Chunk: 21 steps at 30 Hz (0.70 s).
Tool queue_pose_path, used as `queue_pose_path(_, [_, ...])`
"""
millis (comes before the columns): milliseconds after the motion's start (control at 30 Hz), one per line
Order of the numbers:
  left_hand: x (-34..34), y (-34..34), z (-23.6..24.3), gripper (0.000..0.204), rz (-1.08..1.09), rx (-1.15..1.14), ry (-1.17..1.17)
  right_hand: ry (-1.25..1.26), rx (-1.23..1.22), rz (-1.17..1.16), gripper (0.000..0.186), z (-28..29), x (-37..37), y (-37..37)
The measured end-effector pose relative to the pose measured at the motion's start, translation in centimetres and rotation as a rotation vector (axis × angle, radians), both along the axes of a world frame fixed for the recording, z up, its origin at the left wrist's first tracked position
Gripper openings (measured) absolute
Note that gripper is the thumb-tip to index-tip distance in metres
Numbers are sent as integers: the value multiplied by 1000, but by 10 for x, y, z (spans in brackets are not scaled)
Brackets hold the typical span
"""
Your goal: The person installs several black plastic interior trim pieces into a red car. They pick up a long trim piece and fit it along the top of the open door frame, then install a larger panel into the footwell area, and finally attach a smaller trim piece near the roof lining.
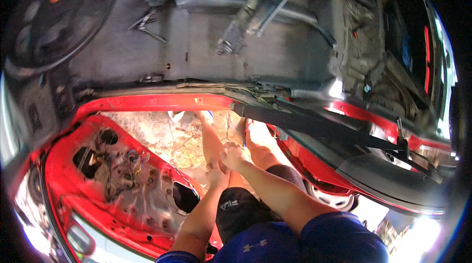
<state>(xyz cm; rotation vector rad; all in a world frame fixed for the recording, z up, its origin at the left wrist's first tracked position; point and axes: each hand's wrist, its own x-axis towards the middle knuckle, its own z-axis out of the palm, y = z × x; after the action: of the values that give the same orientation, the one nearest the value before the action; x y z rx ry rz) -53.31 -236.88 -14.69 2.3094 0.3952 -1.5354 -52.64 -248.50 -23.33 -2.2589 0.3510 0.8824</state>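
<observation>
My left hand [216,175] and my right hand [233,156] are close together over my bare knee, beside the doorway of a stripped red car. The fingers of both look curled in. Whatever lies in them, if anything, is hidden or too small to make out. Beyond my hands runs the red door sill [172,101]. To their left the red door [64,184] stands wide, its inner metal bare with holes and loose wiring. A dark seat belt [305,124] stretches from the sill toward the right.
Inside the car lies a bare grey floor [196,61] with a metal bracket [236,31] and a bent tube [280,4] on it. A steering wheel [93,41] is at the far left. Cracked concrete [189,137] shows below the sill. A door mirror [80,239] sits at lower left.
</observation>
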Motion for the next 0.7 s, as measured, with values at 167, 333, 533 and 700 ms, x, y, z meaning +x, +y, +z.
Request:
queue_pose_path(167, [-26,4,35,83,26,-73,45,107,124,-23,33,90,-16,-47])
queue_pose_path(333, [-57,14,83,90,84,-95,28,248,230,182,42,169,-30,-79])
queue_pose_path(533, [-69,4,134,94,80,-92,49,212,155,599,48,203,-67,-146])
queue_pose_path(700, [-89,3,148,96,119,-85,-48,346,164,1001,49,238,-59,-167])
